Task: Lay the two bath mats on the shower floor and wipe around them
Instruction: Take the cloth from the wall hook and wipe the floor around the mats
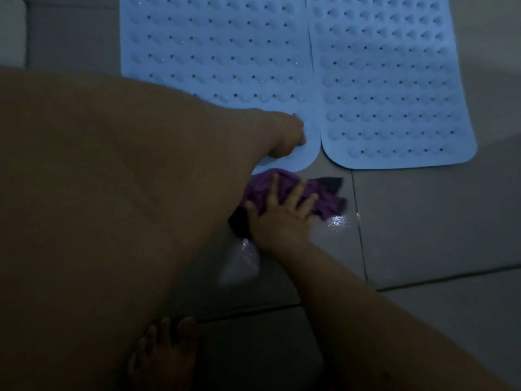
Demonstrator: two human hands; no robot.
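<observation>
I see two blue bath mats flat on tiled floor, edges touching: left mat (220, 52), right mat (394, 80), both cut off at top of frame. Left hand (287, 134) presses left mat's near corner; fingers tucked out of sight, grip I cannot tell. Just below that corner, right hand (279, 213) lies flat, fingers spread, on purple cloth (284, 190). Wet sheen on floor (423, 221) beside cloth. Dim light; big forearm blocks left side.
</observation>
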